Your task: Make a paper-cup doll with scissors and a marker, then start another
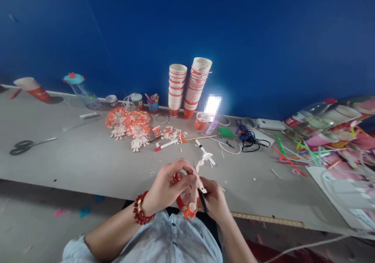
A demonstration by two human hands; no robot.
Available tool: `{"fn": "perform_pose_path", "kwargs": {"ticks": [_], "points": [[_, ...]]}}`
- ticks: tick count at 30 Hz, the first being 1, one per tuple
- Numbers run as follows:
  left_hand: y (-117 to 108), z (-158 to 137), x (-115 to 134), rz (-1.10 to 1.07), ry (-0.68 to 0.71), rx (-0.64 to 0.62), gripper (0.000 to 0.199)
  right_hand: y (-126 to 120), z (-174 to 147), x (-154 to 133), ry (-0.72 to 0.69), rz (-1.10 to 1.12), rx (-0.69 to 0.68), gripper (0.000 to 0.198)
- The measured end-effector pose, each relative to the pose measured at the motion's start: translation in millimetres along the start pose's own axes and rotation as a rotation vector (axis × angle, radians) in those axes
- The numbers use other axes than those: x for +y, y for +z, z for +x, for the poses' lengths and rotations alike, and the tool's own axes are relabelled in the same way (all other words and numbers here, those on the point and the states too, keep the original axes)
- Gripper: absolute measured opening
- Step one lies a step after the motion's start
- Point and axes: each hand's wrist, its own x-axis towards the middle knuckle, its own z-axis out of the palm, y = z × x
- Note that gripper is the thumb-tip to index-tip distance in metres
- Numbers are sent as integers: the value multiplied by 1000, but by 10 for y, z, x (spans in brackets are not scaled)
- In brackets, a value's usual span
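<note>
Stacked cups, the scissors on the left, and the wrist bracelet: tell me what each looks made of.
Stacked cups: likely paper, matte white with red print.
Scissors: metal blades, dark handles, probably plastic.
Bracelet: glossy red beads, material unclear.

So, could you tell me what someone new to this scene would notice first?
Probably the two hands at the near table edge: the left hand and the right hand together grip a red-and-white cut paper cup piece. Behind them, two tall stacks of paper cups stand against the deep blue wall. Left of the stacks lies a cluster of orange-and-white paper figures, and far left, scissors.
</note>
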Motion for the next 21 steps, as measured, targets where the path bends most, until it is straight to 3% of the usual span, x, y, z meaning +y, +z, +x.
{"fn": "perform_pose_path", "kwargs": {"ticks": [7, 13, 21], "points": [[20, -36, -130, -229, 23, 39, 28, -120, 11, -128, -61, -206, 54, 17], [28, -29, -78, -265, -79, 7, 29, -147, 0, -109, -82, -169, 12, 21], [67, -13, -35, -378, -106, 1, 25, -130, -11, -108, -88, -159, 29, 25]]}}
